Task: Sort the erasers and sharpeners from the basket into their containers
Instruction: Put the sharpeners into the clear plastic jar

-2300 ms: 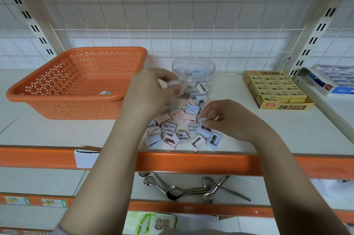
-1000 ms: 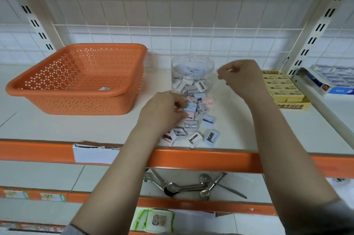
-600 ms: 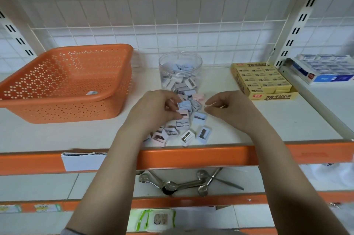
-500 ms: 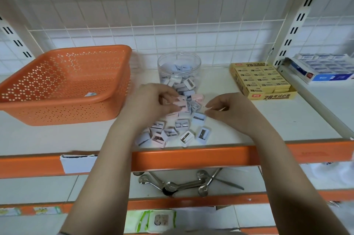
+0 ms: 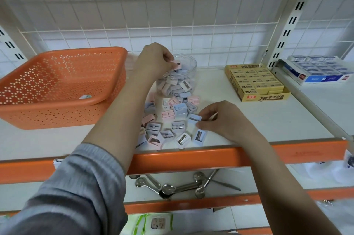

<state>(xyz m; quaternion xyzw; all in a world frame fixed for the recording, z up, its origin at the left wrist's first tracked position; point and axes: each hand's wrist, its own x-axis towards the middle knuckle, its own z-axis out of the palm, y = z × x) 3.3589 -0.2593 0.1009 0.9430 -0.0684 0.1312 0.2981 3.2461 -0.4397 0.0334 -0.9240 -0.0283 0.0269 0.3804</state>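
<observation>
On white shelf (image 5: pixel 249 119), sharpeners (image 5: pixel 168 119) beside basket (image 5: pixel 63 85).

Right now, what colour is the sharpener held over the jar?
Pink sharpener, seen in the head view.

a person's two bare forearms; the left arm wears a grey sleeve (image 5: pixel 80 187) pushed up near the elbow.

Metal spoons (image 5: pixel 178 187) lie on the lower shelf, wipes packet (image 5: pixel 153 223) beneath.
</observation>
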